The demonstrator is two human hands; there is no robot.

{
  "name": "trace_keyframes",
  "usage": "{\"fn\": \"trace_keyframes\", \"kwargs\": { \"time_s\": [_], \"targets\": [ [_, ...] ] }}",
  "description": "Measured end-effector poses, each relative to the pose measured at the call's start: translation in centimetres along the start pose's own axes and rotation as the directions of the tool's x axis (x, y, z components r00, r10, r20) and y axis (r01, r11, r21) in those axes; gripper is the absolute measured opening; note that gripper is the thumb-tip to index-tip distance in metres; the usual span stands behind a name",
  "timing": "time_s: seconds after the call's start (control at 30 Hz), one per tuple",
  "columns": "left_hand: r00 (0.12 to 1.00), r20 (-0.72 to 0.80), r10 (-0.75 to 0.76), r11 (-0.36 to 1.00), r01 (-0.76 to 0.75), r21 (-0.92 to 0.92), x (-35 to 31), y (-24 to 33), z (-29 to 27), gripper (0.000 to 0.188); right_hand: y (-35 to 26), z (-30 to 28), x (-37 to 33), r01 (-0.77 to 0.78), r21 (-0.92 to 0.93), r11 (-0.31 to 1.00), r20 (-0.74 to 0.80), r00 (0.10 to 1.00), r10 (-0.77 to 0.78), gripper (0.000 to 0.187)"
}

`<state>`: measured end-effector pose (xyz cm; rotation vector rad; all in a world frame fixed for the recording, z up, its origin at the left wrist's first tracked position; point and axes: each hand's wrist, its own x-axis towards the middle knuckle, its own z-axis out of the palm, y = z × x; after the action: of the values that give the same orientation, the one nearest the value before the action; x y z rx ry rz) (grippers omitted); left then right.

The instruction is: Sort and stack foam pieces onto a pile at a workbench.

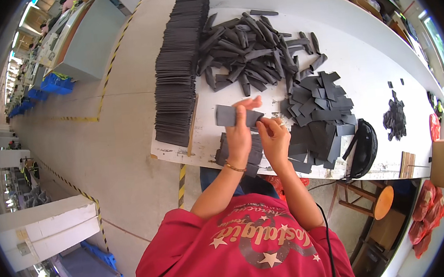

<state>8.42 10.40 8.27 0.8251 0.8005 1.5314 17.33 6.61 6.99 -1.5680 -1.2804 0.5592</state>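
Observation:
Above the front edge of the white table (268, 100), I hold a flat dark grey rectangular piece (225, 115), fabric-like, between both hands. My left hand (239, 134) grips its middle, thumb on top. At the piece's right end, the fingers of my right hand (274, 141) pinch its edge, which looks bent over there. Beneath my hands lies a stack of similar flat pieces (254, 153), partly hidden. Loose flat pieces (316, 103) are heaped to the right. Beyond my hands rises a pile of rolled or folded dark pieces (249, 51).
A long, tightly packed row of dark pieces (179, 74) runs along the table's left edge. To the right are a black bag (365, 149) and a small heap of dark scraps (395, 118). A wooden stool (383, 202) stands beside the table, near red plastic bags (426, 211).

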Motion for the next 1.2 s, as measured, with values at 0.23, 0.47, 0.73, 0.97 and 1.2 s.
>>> {"fn": "trace_keyframes", "kwargs": {
  "time_s": [0.23,0.47,0.73,0.97,1.2],
  "targets": [
    [0.997,-0.057,-0.059,0.997,0.055,-0.057,0.9,0.8,-1.3,0.033,0.2,-0.4,0.5,-0.669,0.556,0.493,0.585,0.736,0.34,0.007],
    [0.981,-0.174,0.084,0.867,-0.158,-0.473,6.2,5.3,-6.8,0.035,6.7,-3.1,-6.7,-0.051,-0.154,0.987,0.835,0.527,0.157,0.025],
    [0.997,0.04,-0.071,0.84,0.081,-0.537,4.0,3.2,-4.9,0.033,-5.0,-0.9,2.3,-0.474,0.554,0.684,0.416,0.87,0.265,0.021],
    [0.978,-0.109,-0.176,0.942,0.135,-0.307,2.7,3.3,-5.4,0.029,-3.8,-0.3,1.6,0.088,0.201,0.976,0.122,0.986,-0.115,0.008],
    [0.956,-0.182,-0.232,0.92,0.154,-0.361,2.1,3.3,-6.9,0.021,-2.0,-0.8,1.7,0.453,0.039,0.891,0.111,0.884,-0.454,0.011]
  ]
}}
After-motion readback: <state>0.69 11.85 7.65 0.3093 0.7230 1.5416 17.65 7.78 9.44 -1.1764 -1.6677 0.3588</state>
